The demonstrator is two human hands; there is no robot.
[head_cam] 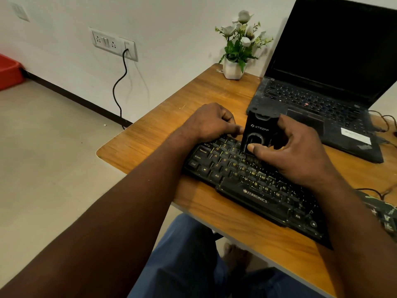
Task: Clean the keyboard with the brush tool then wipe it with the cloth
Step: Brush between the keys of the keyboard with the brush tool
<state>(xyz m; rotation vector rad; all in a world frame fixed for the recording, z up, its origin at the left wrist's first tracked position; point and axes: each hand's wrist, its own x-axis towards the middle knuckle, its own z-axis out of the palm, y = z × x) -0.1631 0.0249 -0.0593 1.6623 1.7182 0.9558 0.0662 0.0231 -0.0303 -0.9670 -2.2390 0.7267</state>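
Room corner, seen from above. A white wall (171, 29) carries a socket panel (113, 43), from which a black cable (120, 82) hangs toward the floor. A second plate (20, 11) sits higher, at far left. A black skirting (75, 97) runs along the wall's foot above the pale beige floor (43, 147). A red object (8, 72), partly cut off, lies at the left edge. The round-cornered wooden table (150, 136) bears a white pot of white flowers (238, 46) at its far corner. Lighting is soft and even.

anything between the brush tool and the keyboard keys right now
Nothing visible does: the brush tool, gripped by the right hand, stands on the upper-left keys of the keyboard. The left hand rests on its far-left corner beside the tool, covering a few keys.
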